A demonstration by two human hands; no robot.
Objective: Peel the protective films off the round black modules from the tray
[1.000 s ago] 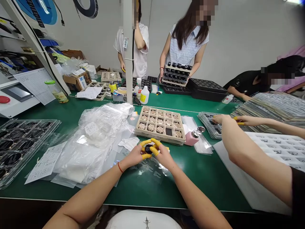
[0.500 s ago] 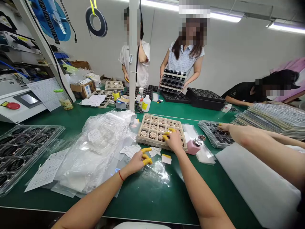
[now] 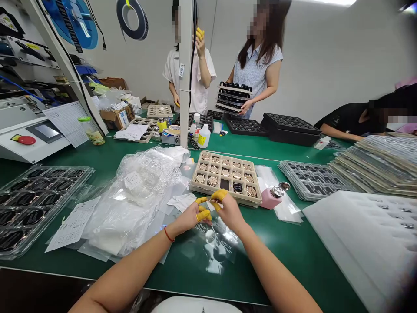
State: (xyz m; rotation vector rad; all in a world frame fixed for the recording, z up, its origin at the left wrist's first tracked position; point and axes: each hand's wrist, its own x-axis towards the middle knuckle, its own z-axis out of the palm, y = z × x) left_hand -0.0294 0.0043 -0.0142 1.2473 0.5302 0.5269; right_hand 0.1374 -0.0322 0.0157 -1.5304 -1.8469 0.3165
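My left hand (image 3: 195, 214) and my right hand (image 3: 226, 208) meet over the green table, with yellow covers on several fingertips. Fingers of both are curled together around something small, mostly hidden between them. Just beyond sits a beige tray (image 3: 194, 186) of compartments holding rose-gold watch cases (image 3: 213, 180). One front-row compartment (image 3: 224, 184) shows only its dark bottom, and beside it lies a dark round piece (image 3: 237, 188). Below my hands lies clear plastic film (image 3: 224, 243), with white tissue (image 3: 182, 203) to the left.
Crumpled plastic bags (image 3: 140, 191) and a clear tray of dark discs (image 3: 45, 198) are on the left. A pink pump bottle (image 3: 271, 198), stacked clear trays (image 3: 312, 180) and white foam (image 3: 355, 230) stand right. A post (image 3: 185, 74) rises behind; co-workers are across the table.
My right hand has drawn back from the tray to meet my left hand. Another person's arm has left the trays at right. The co-worker holding stacked trays has turned, and my view has shifted.
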